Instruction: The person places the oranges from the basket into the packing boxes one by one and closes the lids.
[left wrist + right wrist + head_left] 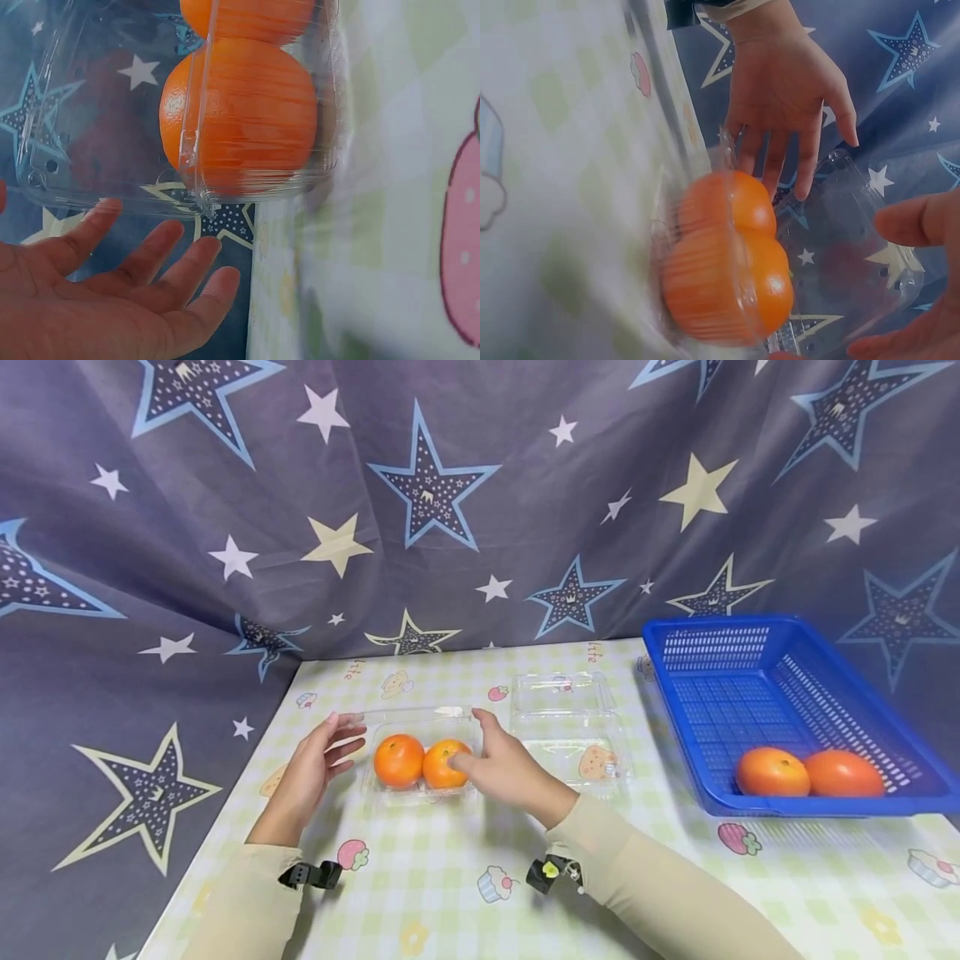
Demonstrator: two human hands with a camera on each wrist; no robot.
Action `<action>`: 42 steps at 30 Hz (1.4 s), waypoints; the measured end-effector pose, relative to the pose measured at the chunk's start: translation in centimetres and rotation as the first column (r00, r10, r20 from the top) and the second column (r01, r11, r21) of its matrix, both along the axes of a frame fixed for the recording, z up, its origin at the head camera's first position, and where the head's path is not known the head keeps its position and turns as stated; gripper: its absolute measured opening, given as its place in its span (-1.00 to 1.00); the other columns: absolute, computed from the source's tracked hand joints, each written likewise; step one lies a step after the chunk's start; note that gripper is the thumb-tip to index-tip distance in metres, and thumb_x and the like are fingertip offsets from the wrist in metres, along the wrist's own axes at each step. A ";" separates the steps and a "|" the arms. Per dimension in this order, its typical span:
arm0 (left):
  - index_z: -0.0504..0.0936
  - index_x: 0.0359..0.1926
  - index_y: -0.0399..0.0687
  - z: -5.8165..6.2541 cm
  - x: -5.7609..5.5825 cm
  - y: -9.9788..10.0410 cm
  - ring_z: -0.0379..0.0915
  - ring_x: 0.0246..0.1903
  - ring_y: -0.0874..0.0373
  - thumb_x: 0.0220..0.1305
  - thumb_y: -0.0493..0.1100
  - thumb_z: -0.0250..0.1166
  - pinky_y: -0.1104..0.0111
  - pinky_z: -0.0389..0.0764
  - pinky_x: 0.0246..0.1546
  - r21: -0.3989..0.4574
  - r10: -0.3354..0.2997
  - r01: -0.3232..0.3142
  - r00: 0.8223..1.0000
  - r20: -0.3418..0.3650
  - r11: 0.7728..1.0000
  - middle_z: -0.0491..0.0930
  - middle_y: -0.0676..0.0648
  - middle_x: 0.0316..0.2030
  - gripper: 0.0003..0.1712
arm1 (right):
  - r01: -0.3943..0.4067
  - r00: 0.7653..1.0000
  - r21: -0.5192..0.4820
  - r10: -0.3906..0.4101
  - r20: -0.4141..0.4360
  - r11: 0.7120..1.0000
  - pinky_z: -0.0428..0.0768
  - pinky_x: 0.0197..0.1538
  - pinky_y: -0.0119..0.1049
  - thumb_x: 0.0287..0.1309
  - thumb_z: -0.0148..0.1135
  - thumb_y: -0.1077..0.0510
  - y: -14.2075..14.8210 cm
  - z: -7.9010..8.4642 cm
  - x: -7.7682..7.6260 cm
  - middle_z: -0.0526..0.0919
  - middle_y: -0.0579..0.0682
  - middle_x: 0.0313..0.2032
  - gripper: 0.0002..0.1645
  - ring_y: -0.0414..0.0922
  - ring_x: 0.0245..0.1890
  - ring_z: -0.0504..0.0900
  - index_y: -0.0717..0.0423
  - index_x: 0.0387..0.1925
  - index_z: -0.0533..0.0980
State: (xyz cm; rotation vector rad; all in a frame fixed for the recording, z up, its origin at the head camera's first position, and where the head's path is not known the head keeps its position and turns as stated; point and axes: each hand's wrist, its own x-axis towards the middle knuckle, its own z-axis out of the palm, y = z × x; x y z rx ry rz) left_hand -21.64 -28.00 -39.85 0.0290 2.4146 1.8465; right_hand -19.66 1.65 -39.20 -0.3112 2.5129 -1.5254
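1. Plastic, clear and thin, stands raised as a lid behind two oranges in a hinged container on the checked table, to the left of the blue basket.

2. Fingers spread and relaxed, the left hand waits at the lid's end farther from the blue basket, curled round nothing; one fingertip lines up with the plastic edge, though contact cannot be told.

3. Thumb and forefinger apart, the right hand reaches in from the side nearer the blue basket, forefinger at the lid's corner, thumb across the front of one orange; no firm pinch shows.

4. Closing the lid appears to be the step in hand. Good work likely means lowering both ends evenly so the hinge does not twist, clearing the thumb before the rims meet, then pressing along the edges rather than over the fruit, since such thin walls probably flex.

5. Round, glossy and vivid, the oranges sit side by side, touching; a speck of green marks one in the right wrist view, and ribbed plastic draws fine lines across their skins.

6. Beside the blue basket, on its left, lies a second container, lid open; two redder fruits rest at the basket's near end.
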 end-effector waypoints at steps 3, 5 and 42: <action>0.28 0.50 -0.13 -0.1 0.3 0.1 0.40 0.35 0.12 0.54 0.46 -0.26 0.17 0.43 0.31 0.021 0.000 0.000 1.000 0.012 1.000 0.48 0.10 0.23 -0.10 | -0.003 1.000 -0.014 0.003 0.008 1.000 0.54 0.17 -0.01 0.29 0.26 -0.11 0.0 -0.2 0.4 0.64 0.25 -0.04 0.05 0.02 -0.11 0.57 0.07 0.63 -0.02; 0.27 0.51 -0.14 -0.2 0.4 0.1 0.38 0.37 0.10 0.54 0.46 -0.27 0.10 0.39 0.35 0.031 0.003 -0.003 1.000 0.019 0.999 0.47 0.07 0.25 -0.09 | -0.008 1.000 -0.022 0.008 0.010 1.000 0.55 0.11 -0.03 0.29 0.26 -0.12 0.0 -0.4 0.6 0.61 0.20 -0.16 0.07 0.03 -0.15 0.56 0.08 0.63 -0.03; 0.35 0.42 -0.20 -3.9 2.1 0.0 0.57 0.16 0.18 0.56 -0.24 -0.10 0.13 0.65 0.13 0.033 0.022 -0.024 0.998 0.054 0.999 0.40 -0.21 0.35 -0.51 | -0.020 0.999 -0.034 0.018 -0.047 0.999 0.23 0.53 0.10 0.49 -0.03 0.00 -0.9 -4.1 2.5 0.36 0.34 0.45 -0.10 0.20 0.50 0.31 0.30 0.61 -0.13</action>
